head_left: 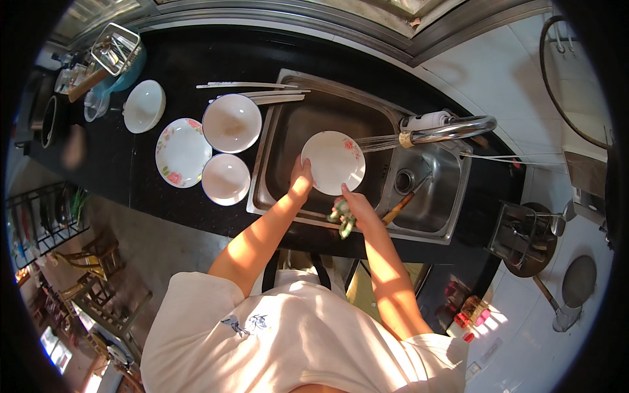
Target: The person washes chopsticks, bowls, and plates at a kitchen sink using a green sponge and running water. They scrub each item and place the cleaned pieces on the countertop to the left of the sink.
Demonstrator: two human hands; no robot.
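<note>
Over the large sink basin (278,131) I hold a white plate (333,167) with pink flowers on its rim, tilted under the running water. My left hand (301,178) is closed on the plate's left edge. At the plate's lower right edge, my right hand (357,206) grips with the thumb on the rim. A green and white crumpled cloth (342,217) hangs from that same hand, its exact kind unclear. Water streams from the curved metal faucet (458,130) onto the plate's right side.
Left of the sink stand two bowls (232,123), a flowered plate (183,152) and another bowl (145,106). Several chopsticks (262,98) reach over the sink's edge. A wooden-handled tool (398,208) lies in the small basin (426,213).
</note>
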